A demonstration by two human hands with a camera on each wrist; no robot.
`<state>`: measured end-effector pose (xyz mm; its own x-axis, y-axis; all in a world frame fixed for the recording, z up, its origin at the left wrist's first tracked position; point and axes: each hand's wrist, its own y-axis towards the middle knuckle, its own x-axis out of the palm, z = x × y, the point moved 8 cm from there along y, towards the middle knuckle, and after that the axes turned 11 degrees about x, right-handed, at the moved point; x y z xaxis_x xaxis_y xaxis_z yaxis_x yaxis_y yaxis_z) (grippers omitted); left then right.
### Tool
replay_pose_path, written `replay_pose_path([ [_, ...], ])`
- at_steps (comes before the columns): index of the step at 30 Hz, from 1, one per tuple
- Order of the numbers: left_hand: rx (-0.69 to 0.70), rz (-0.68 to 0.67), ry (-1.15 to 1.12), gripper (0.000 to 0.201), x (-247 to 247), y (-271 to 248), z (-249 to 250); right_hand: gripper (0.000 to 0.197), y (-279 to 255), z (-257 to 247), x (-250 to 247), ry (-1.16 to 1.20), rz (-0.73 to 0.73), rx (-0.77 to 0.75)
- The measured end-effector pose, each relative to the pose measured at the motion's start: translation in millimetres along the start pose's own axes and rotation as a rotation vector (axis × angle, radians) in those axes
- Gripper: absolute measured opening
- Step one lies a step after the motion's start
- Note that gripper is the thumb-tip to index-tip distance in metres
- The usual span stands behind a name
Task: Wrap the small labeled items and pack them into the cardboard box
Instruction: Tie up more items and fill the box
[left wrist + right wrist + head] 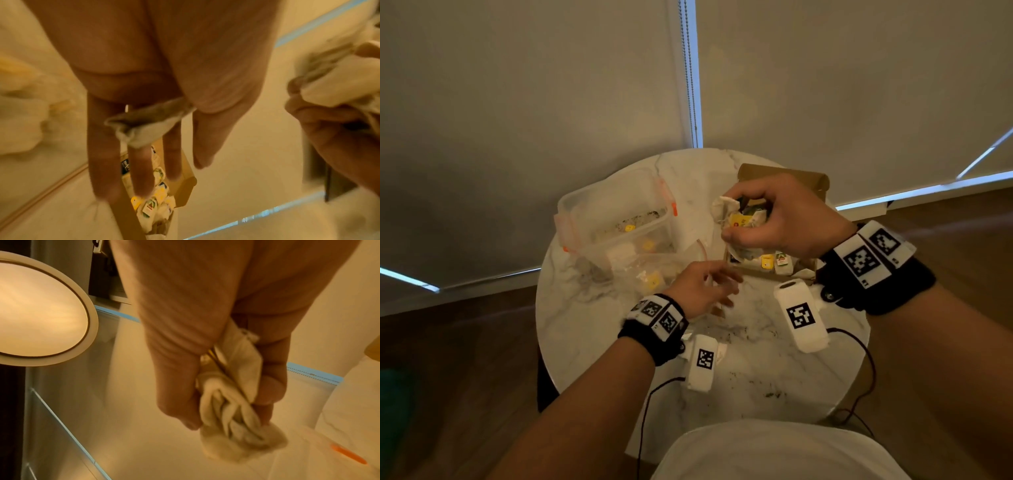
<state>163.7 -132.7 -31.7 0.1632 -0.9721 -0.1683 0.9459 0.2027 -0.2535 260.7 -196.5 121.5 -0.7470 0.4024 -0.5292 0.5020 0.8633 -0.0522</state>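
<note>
Fingers of right hand (774, 219) clutch bunched tea bags (232, 410) above cardboard box (784, 178).

dim warm light, blurred wrist views, edge distortion

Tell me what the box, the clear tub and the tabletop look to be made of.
Box: brown cardboard, matte; plain kraft colour and a folded flap.
Tub: clear, slightly glossy plastic; its contents show through the walls, and it has orange clips.
Tabletop: white with grey veining and a light sheen, so marble or a marble-look surface; the pictures cannot settle which.
</note>
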Motion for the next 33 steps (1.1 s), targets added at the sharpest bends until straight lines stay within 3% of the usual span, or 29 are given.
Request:
replay_pose_path([
  [4, -0.174, 0.065, -0.662, 0.024, 2, -19, -6, 0.020, -2, -2, 8, -0.020, 0.009, 0.001],
  [6, -0.151, 0.060, -1.004, 0.051, 1, -26, 3, 0.022, -1, 0, 25, -0.094, -0.033, 0.013],
  [8, -0.088, 0.025, -1.143, 0.063, -1, -31, 16, 0.025, 0, 5, 47, -0.193, -0.109, 0.053],
  [12, -0.159, 0.120, -1.175, 0.065, 2, -33, 23, 0.033, 0, 8, 84, -0.383, -0.229, 0.088],
  [16, -0.201, 0.264, -1.113, 0.044, -4, -35, 14, 0.044, 4, 12, 91, -0.395, -0.178, 0.111],
  [20, -0.181, 0.251, -1.144, 0.031, -5, -37, 13, 0.064, 1, 18, 80, -0.332, -0.134, 0.149],
  [28, -0.157, 0.218, -1.175, 0.030, -5, -33, 20, 0.041, -11, 29, 59, -0.049, -0.055, 0.183],
  [33, -0.122, 0.285, -1.185, 0.045, -15, -32, 10, 0.033, -14, 29, 54, 0.024, 0.020, 0.164],
])
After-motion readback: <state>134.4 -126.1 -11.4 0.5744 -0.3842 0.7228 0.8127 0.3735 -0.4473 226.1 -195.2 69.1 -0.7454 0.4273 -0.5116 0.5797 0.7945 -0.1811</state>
